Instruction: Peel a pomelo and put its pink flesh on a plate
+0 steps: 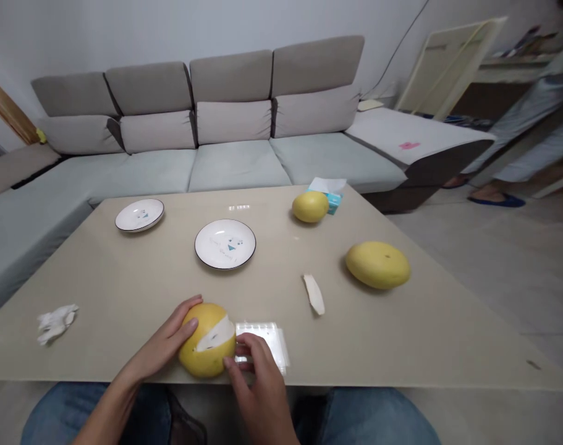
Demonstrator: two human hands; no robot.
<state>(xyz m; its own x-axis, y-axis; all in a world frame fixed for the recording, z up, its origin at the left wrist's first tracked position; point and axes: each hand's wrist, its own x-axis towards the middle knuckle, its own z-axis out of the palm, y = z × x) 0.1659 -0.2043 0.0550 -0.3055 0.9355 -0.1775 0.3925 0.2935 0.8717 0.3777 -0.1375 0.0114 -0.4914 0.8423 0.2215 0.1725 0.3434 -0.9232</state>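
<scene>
A yellow pomelo [202, 358] with a wedge of rind cut away, white pith showing, sits near the table's front edge. My left hand [170, 343] wraps its left side, fingers curled over the top. My right hand [256, 383] presses its fingers against the fruit's right side, next to a clear plastic box [269, 340] lying flat behind it. A strip of peeled rind [314, 294] lies on the table to the right.
On the beige table [123, 290] stand two white plates [225, 243] [139, 214], two whole pomelos [377, 264] [310, 206], a tissue pack [330, 190] and crumpled tissue [56, 321]. A grey sofa [216, 142] lies behind; a person's legs [517, 161] at right.
</scene>
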